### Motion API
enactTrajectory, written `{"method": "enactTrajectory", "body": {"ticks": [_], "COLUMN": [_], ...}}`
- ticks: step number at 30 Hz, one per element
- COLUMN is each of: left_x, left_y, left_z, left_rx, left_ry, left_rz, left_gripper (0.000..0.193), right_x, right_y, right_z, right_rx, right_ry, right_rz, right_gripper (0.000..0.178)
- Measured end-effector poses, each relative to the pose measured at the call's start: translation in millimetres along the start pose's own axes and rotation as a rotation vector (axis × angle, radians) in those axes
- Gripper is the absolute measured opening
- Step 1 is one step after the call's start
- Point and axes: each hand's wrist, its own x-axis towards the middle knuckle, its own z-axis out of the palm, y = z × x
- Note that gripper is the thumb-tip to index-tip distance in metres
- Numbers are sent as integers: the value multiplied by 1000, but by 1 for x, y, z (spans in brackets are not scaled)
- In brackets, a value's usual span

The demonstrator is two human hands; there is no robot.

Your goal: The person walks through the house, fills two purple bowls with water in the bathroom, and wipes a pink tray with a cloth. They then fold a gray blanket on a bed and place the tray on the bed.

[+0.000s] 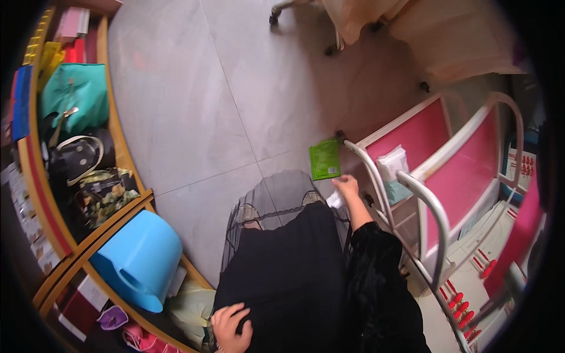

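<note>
My right hand (348,186) is lowered to the right of my black skirt (285,265), with its fingers curled. A small crumpled white piece (335,200), like tissue or paper, shows at the palm side and appears held there. Just beyond the fingertips a flat green packet (325,159) lies on the grey floor, apart from the hand. My left hand (232,327) rests against the left side of the skirt, fingers spread and holding nothing. Sheer black fabric (273,194) hangs over my feet, which show partly through it.
A wooden shelf (120,147) on the left holds a teal bag (76,97), a patterned bag (109,197) and a light-blue tub (144,253). To the right stands a white-framed pink rack (412,132) carrying a white packet (392,162). Wheeled legs (285,10) and draped beige cloth (459,41) lie beyond.
</note>
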Motion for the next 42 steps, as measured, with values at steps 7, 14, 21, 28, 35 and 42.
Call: {"method": "enactTrajectory", "body": {"ticks": [7, 14, 21, 28, 35, 42], "left_x": [54, 58, 7, -1, 56, 30], "left_y": [-3, 5, 3, 48, 246, 442], "left_z": [-23, -29, -13, -60, -145, -134], "left_rx": [89, 163, 187, -176, -450, -626], "left_ry": [-91, -98, -63, -265, -204, -412], "left_rz": [71, 131, 204, 84, 402, 463], "left_gripper": [24, 26, 17, 19, 18, 28], "right_x": [65, 27, -195, -448, -565, -446], "right_y": [-71, -66, -145, -165, -95, -28], "right_z": [58, 59, -33, -300, -481, -512], "right_rx": [-357, -214, 490, 655, 1248, 574], "right_ry": [314, 193, -6, -21, 304, 673], "right_rz": [163, 64, -193, -1039, -485, -36], "right_gripper": [58, 25, 19, 28, 9, 33]}}
